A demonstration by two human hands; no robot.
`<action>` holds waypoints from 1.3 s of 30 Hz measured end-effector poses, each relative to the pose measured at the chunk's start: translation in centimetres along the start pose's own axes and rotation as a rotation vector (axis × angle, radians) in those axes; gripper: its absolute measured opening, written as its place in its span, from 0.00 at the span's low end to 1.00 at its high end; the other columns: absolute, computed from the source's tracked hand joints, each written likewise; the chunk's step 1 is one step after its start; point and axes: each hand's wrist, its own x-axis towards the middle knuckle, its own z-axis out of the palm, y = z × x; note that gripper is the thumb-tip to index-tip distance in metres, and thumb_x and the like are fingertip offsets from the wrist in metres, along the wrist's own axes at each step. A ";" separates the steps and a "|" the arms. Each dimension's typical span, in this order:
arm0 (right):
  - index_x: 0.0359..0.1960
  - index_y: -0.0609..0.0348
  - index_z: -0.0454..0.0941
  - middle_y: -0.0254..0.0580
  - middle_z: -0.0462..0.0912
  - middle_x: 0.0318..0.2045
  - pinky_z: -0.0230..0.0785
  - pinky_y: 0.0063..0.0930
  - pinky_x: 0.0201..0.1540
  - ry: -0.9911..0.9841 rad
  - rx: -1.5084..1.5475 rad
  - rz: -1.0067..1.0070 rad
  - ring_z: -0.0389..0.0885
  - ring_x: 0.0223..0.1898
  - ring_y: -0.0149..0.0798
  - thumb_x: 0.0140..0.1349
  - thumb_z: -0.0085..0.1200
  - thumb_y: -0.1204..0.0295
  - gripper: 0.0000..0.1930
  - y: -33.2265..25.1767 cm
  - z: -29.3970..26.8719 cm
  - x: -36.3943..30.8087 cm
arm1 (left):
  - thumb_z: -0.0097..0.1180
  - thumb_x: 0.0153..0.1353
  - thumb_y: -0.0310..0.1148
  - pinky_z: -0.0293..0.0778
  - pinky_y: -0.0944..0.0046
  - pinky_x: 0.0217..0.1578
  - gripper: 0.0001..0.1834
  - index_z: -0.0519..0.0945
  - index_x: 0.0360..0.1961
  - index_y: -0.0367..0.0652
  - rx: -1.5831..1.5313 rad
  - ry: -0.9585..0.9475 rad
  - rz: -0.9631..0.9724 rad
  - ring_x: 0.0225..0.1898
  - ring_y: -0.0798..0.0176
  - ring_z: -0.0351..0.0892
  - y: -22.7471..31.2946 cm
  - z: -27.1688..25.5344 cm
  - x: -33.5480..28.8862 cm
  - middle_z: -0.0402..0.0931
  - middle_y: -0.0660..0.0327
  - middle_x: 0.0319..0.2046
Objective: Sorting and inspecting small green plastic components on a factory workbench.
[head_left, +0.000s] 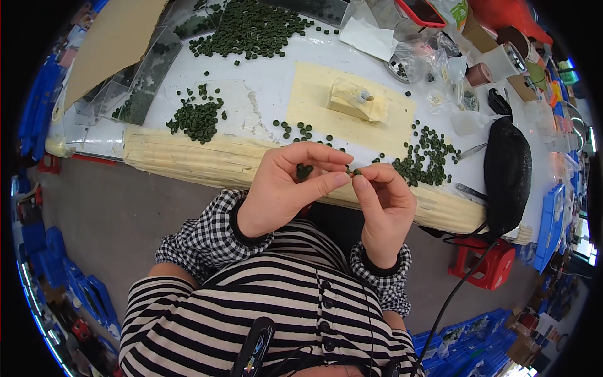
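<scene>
Over the near edge of the table, my left hand (276,185) and my right hand (384,204) meet fingertip to fingertip. Between the right thumb and forefinger is a small dark green round piece (357,172). My left thumb and forefinger pinch close beside it, at another tiny green bit that is mostly hidden. More green pieces (304,171) are tucked in the curled fingers of my left hand. Loose green pieces (427,154) lie spread to the right of my hands. A smaller heap (196,119) sits to the left, and a large pile (251,25) lies farther back.
A cream block with a small peg (357,100) stands on a yellowish sheet (308,81). Clear trays (141,88) and cardboard (107,47) are at left. At right are tweezers (472,151), a black bag (507,176) with a cable, plastic bags, and a red stool (487,264) below.
</scene>
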 end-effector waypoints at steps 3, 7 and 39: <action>0.37 0.69 0.78 0.40 0.78 0.37 0.70 0.22 0.46 0.007 -0.006 -0.001 0.78 0.39 0.30 0.58 0.57 0.85 0.06 0.0 0.0 0.0 | 0.61 0.58 0.21 0.66 0.78 0.32 0.10 0.82 0.42 0.36 0.103 -0.036 -0.008 0.28 0.79 0.66 0.3 -0.3 -0.2 0.80 0.64 0.33; 0.37 0.69 0.79 0.40 0.79 0.36 0.69 0.21 0.44 0.022 -0.045 -0.017 0.77 0.39 0.29 0.57 0.57 0.85 0.06 -0.1 0.2 -0.1 | 0.62 0.56 0.20 0.64 0.77 0.30 0.08 0.84 0.39 0.36 0.173 0.019 0.061 0.26 0.78 0.64 -0.1 -0.1 -0.2 0.80 0.65 0.31; 0.39 0.64 0.83 0.42 0.81 0.31 0.69 0.23 0.36 0.068 -0.539 -0.415 0.77 0.33 0.37 0.53 0.60 0.85 0.11 -0.6 0.8 -0.5 | 0.61 0.56 0.17 0.66 0.77 0.30 0.11 0.83 0.40 0.34 0.166 -0.009 0.201 0.27 0.79 0.66 -0.7 -0.3 0.2 0.80 0.63 0.33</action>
